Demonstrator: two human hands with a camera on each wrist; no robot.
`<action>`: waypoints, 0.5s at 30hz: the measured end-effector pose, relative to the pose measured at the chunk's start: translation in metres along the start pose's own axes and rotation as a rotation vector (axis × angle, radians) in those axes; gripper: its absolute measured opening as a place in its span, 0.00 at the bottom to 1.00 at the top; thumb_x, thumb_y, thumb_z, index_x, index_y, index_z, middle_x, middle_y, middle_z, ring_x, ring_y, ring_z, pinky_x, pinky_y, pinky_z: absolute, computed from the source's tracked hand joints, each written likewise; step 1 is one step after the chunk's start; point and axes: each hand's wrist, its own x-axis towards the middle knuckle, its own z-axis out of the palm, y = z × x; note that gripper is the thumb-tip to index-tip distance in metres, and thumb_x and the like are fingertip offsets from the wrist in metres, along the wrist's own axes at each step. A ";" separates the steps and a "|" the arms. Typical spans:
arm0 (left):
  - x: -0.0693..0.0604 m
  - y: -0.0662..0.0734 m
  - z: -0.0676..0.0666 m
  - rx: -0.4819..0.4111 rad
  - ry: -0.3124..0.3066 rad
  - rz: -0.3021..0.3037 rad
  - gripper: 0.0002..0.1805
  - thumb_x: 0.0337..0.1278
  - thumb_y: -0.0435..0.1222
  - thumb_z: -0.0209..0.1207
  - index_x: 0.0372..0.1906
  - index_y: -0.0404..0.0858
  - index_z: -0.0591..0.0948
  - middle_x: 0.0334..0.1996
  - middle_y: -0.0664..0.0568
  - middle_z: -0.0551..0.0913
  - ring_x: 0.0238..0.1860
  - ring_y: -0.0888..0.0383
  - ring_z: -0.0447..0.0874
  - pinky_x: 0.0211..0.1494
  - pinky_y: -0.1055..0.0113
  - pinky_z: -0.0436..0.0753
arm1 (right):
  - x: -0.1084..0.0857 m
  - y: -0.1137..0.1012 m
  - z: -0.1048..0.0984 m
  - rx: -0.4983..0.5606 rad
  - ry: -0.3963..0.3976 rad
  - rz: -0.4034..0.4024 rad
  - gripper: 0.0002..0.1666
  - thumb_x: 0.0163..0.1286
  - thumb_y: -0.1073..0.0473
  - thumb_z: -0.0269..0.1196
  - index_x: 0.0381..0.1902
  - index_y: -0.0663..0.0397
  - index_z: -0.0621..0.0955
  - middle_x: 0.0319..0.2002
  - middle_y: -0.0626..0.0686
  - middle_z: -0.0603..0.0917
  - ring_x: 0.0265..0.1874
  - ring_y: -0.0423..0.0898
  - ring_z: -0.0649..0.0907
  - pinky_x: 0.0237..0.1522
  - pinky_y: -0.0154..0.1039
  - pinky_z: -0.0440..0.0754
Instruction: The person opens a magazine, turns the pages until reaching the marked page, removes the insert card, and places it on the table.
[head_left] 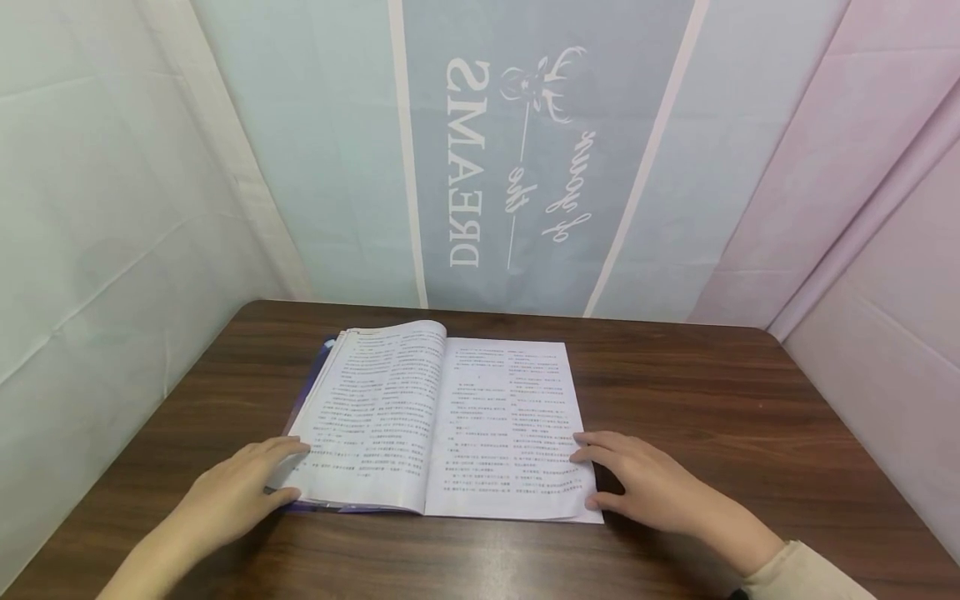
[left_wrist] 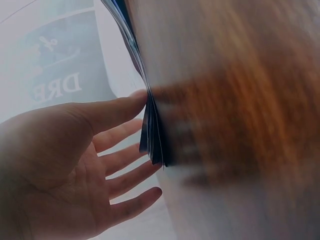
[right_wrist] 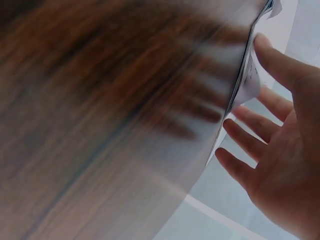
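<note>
A book (head_left: 495,425) lies open on the brown wooden table, its pages covered in small print. The left-hand pages bulge up near the spine, and a strip of dark blue-purple cover shows along that side. At the lower left corner, my left hand (head_left: 232,492) touches the page edges with thumb and fingers spread. In the left wrist view, the thumb of that hand (left_wrist: 65,160) meets the edge of the stacked pages. My right hand (head_left: 648,483) rests by the lower right edge, fingertips on the page margin. Its fingers look spread and loosely bent in the right wrist view.
Dark wood tabletop (head_left: 690,392) extends around the book on all sides. Behind the table hangs a pale blue-grey cloth backdrop (head_left: 337,167) with mirrored lettering. Light cloth walls (head_left: 97,208) close off the left and right sides.
</note>
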 end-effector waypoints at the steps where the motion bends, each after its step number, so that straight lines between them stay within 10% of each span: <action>1: 0.000 0.000 0.000 -0.003 -0.002 0.003 0.30 0.48 0.41 0.74 0.58 0.39 0.80 0.59 0.38 0.78 0.59 0.35 0.76 0.48 0.35 0.78 | 0.000 0.000 0.000 -0.005 0.006 0.002 0.27 0.59 0.49 0.74 0.55 0.50 0.82 0.64 0.55 0.77 0.62 0.56 0.76 0.60 0.57 0.74; 15: 0.000 -0.006 0.000 -0.006 0.008 0.045 0.30 0.49 0.43 0.73 0.58 0.38 0.80 0.60 0.36 0.76 0.59 0.33 0.74 0.49 0.34 0.77 | 0.010 -0.003 -0.006 -0.023 0.124 -0.002 0.20 0.59 0.49 0.73 0.48 0.47 0.84 0.58 0.54 0.81 0.59 0.54 0.79 0.58 0.56 0.77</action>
